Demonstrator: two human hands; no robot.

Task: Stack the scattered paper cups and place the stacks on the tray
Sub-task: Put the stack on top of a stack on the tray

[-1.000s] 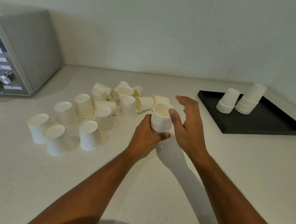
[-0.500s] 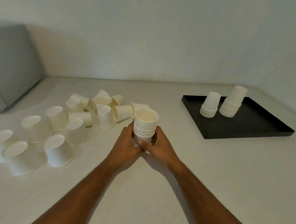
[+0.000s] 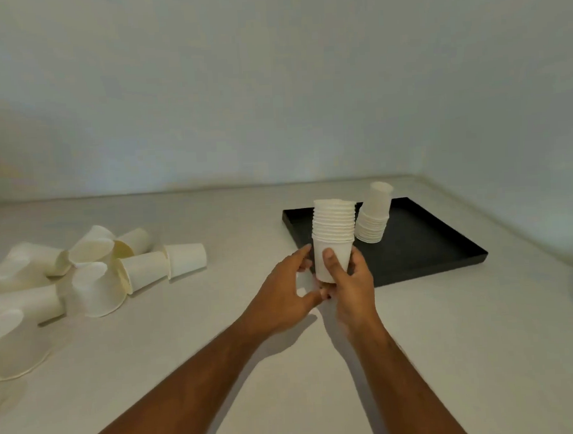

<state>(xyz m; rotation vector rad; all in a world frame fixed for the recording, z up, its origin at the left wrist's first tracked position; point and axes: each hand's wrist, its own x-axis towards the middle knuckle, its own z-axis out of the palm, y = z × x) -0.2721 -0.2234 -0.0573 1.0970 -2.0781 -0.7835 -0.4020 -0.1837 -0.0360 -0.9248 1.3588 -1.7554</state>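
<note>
A stack of white paper cups, mouths up, is held upright above the counter, just in front of the near left corner of the black tray. My right hand wraps the bottom cup, thumb across its front. My left hand touches the stack's base from the left with its fingertips. On the tray stands an upside-down cup stack; a second one is hidden behind the held stack. Scattered cups, some on their sides and some upside down, lie at the left.
The pale counter meets a plain wall at the back and on the right. More upside-down cups sit blurred at the far left edge.
The stack has risen off the counter and moved right toward the tray. My view turned right, so the microwave has left the frame and the scattered cups shifted left.
</note>
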